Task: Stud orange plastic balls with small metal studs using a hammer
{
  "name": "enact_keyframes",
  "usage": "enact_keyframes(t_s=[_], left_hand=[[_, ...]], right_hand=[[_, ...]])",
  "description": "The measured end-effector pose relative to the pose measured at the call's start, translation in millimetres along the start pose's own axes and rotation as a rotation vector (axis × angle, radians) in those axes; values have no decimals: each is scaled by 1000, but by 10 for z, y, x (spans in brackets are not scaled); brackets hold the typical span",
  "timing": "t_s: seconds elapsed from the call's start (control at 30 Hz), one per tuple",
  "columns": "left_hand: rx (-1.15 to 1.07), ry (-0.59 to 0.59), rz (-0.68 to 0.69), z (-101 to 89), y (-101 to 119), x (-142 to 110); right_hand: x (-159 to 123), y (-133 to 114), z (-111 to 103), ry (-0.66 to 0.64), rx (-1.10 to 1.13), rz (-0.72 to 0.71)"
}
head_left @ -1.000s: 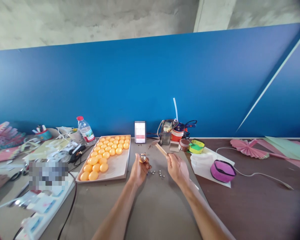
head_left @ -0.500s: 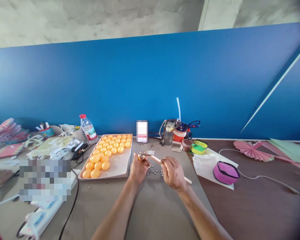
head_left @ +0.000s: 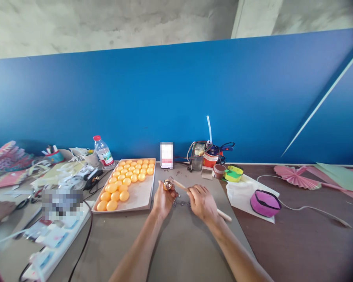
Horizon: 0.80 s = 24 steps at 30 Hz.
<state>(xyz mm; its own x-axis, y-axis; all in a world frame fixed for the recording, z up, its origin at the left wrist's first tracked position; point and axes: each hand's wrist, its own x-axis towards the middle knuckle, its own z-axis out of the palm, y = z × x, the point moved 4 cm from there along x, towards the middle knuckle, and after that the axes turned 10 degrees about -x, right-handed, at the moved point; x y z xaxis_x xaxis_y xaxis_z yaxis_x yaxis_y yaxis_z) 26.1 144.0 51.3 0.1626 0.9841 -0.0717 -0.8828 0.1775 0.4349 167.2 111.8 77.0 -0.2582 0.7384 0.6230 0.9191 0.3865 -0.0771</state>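
My left hand (head_left: 162, 201) is closed around a small ball (head_left: 167, 185), orange below with shiny silver on top. Its fingers hide part of the ball. In my right hand (head_left: 202, 201) is a flat-ended tool (head_left: 181, 185) with a long pale handle, whose back end sticks out past the wrist. The tool's tip is at the ball's upper right; whether they touch, I cannot tell. On the grey tabletop between the hands lie several small silver beads (head_left: 181, 203), partly hidden.
At left, a white tray (head_left: 144, 192) holds several orange balls. A bottle (head_left: 103, 152), power strip (head_left: 54, 243) and cables lie beyond it. A phone (head_left: 166, 156), glass jar (head_left: 197, 158) and red cup (head_left: 211, 159) stand at the back. A purple ring-shaped piece (head_left: 264, 203) sits at right.
The tool's tip has turned and shifted slightly left and its back end has swung right and down. The ball now shows more of its silver top.
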Motion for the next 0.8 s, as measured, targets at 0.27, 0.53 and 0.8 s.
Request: enact_keyframes(t_s=[0.27,0.53,0.8], left_hand=[[-38,-65,10,-17,42,6],[-86,-150,-13,1,75,-14],[-70,-159,-17,2,69,-20]], right_hand=[[-17,280,46,25,-153,208],[-117,574,234,-219,-318,410],[-160,627,317,-345,-284,461]])
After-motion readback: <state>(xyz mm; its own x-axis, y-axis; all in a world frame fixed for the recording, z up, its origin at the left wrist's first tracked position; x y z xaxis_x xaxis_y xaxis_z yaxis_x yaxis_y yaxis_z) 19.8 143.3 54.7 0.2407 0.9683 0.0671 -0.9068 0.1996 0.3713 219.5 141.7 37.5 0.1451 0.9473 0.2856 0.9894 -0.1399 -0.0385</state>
